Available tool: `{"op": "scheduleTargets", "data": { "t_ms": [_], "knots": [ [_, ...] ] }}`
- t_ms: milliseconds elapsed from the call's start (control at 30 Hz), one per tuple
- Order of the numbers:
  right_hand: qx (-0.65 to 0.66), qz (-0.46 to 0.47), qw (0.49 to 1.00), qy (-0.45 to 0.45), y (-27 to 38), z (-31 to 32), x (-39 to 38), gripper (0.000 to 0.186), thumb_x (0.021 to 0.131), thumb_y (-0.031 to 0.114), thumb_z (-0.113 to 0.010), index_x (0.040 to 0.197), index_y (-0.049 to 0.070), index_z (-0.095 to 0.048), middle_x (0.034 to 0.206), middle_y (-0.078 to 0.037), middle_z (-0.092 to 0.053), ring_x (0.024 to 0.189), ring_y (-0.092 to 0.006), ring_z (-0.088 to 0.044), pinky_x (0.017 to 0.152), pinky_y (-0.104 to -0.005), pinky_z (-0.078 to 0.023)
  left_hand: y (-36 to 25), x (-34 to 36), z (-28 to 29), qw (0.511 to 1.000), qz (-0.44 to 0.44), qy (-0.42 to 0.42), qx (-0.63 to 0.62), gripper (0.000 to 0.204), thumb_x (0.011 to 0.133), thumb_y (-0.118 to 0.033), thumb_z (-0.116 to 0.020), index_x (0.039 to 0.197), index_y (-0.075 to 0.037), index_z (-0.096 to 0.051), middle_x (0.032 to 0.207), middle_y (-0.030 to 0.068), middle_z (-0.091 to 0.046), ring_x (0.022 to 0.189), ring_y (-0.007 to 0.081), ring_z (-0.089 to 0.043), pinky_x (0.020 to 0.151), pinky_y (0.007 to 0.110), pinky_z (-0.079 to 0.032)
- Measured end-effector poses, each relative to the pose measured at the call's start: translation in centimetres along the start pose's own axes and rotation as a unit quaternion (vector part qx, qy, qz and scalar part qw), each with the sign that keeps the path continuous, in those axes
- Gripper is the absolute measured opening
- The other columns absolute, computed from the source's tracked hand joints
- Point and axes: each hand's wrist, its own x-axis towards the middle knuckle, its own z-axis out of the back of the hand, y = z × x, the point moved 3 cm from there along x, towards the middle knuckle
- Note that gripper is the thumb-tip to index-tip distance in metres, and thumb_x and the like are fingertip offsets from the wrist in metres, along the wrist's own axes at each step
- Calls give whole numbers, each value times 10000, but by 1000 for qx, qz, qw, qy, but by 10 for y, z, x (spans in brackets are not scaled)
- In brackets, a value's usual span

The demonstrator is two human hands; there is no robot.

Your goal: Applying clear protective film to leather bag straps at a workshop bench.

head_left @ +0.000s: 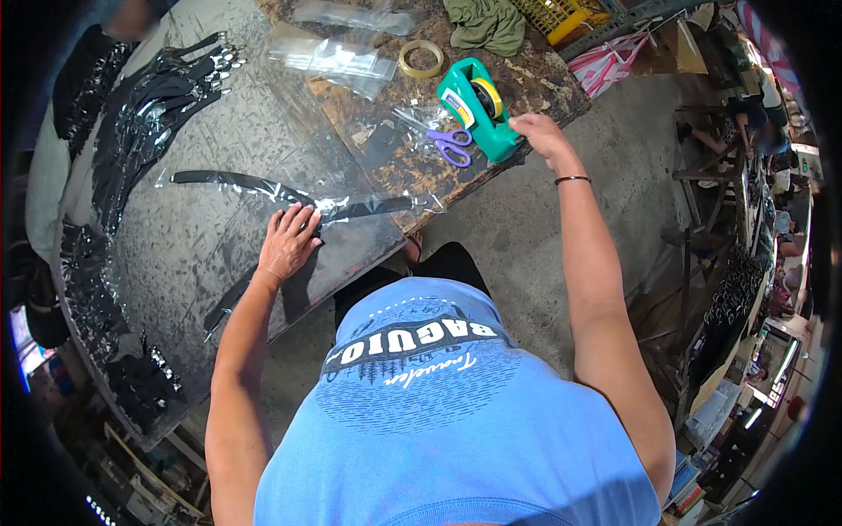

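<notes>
A black belt in a clear plastic sleeve point(250, 183) lies across the grey tabletop, its buckle end reaching over the brown wooden board. My left hand point(291, 241) rests flat on the middle of it, fingers stretched out and slightly apart. At the near end of a green tape dispenser point(500, 140) is my right hand point(542, 138). Its thumb and fingers are pinched together there; whatever sits between the fingertips is hidden. A yellow-edged tape roll point(488, 96) is mounted in the dispenser. Purple-handled scissors point(452, 147) lie just left of it.
Clear plastic sleeves point(338, 63), a loose tape roll point(421, 59) and a green cloth point(485, 24) lie farther back on the board. Many wrapped black belts point(158, 114) are heaped at the left. Another black strip point(230, 298) lies near my left forearm. A yellow crate point(561, 17) stands behind.
</notes>
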Motion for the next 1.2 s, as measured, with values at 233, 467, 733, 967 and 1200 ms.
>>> {"op": "scheduleTargets", "data": {
  "t_ms": [233,467,733,967,1200],
  "knots": [
    [-51,44,998,21,15,1,4,191,868,170,-675,876,-20,-669,841,-67,-680,752,-162,-601,698,-338,-479,-6,1,4,999,28,41,-9,562,896,-353,-632,1398,-145,-490,1463,51,-457,1382,272,-375,1101,489,-310],
    [124,32,991,-45,-10,6,-31,454,849,95,-712,1246,-33,-533,820,-81,-648,699,-142,-607,617,-297,-487,-7,3,4,998,29,41,-23,596,877,-318,-651,1415,-128,-480,1472,89,-443,1393,300,-362,1110,499,-300],
    [204,-34,978,-18,-32,2,-45,645,865,105,-712,1407,-18,-387,828,-66,-628,704,-105,-573,625,-266,-470,-6,2,0,998,35,44,-8,568,893,-361,-629,1400,-144,-494,1455,66,-459,1384,283,-372,1111,486,-308],
    [208,-26,978,0,-36,-3,-43,666,866,131,-716,1423,-10,-379,837,-56,-625,712,-102,-568,649,-262,-466,-7,2,0,998,39,38,-11,575,881,-346,-644,1399,-144,-496,1465,69,-450,1393,285,-364,1111,487,-311],
    [-362,115,911,-159,-46,-2,-27,661,837,71,-650,1432,-5,-372,872,-89,-640,735,-147,-603,655,-280,-484,-8,1,4,1000,20,10,-21,526,899,-337,-636,1372,-135,-525,1442,65,-480,1376,278,-391,1116,481,-308]
  ]
}}
